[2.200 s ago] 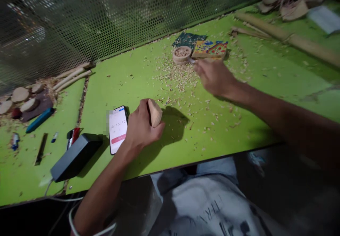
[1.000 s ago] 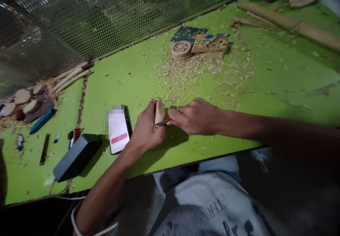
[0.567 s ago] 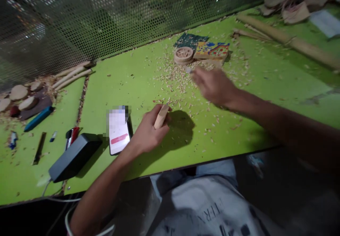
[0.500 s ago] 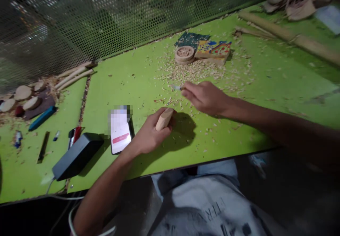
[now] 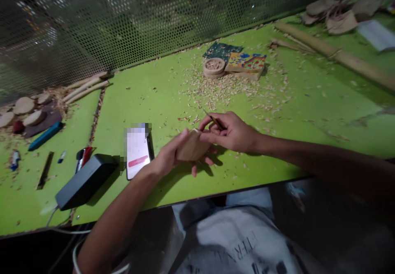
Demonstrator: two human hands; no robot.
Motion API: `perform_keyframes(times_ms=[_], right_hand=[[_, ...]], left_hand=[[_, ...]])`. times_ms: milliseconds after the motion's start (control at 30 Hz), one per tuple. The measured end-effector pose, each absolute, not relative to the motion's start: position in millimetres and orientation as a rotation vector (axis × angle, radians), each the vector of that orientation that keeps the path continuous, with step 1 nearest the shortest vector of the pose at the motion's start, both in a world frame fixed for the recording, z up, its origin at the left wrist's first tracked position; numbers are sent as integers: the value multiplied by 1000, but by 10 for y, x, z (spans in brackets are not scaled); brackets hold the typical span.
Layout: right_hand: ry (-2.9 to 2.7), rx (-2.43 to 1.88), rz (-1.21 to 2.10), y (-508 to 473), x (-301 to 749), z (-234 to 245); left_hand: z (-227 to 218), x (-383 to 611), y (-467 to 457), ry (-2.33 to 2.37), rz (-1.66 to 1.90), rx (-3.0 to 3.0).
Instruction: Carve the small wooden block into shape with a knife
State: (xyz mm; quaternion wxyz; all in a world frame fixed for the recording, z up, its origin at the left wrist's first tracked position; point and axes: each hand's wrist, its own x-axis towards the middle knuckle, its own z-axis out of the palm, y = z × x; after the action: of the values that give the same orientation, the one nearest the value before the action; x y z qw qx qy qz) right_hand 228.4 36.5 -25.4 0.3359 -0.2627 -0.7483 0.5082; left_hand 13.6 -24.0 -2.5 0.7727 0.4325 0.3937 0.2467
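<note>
Above the front part of the green table, my left hand (image 5: 169, 154) grips a pale wooden block (image 5: 191, 146), its broad flat face turned upward. Some of the left fingers stick out from beneath the wood. My right hand (image 5: 237, 133) is closed around a small carving knife (image 5: 217, 122) with a dark and yellowish handle. The thin blade points up and to the left, apart from the block. Right fingertips meet the block's upper right edge. Just beyond the hands lie scattered wood shavings (image 5: 212, 91).
A lit phone (image 5: 138, 150) and a black box-shaped device (image 5: 88, 181) lie left of my hands. Farther back are a round carved wooden piece (image 5: 214, 67) and a painted block (image 5: 247, 62). A bamboo pole (image 5: 336, 54) lies at right; mesh (image 5: 148, 23) borders the back.
My right hand has come down toward the left hand and now touches the block. The block has been turned from narrow end up to show its broad face.
</note>
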Motion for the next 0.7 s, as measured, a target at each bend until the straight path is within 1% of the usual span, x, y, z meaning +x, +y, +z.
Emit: perform_keyframes(times_ms=[233,500,700], right_hand=[[-1745,-800,1333,447,2322,-295],[-1768,-783,1379,508,2354,-369],[-1796,-816,1428,521,2349,-361]], left_hand=[[-9,72,-151,950,787,885],[-151,87,-120,1047,895,898],[-231,62,-154,1177,1071,1044]])
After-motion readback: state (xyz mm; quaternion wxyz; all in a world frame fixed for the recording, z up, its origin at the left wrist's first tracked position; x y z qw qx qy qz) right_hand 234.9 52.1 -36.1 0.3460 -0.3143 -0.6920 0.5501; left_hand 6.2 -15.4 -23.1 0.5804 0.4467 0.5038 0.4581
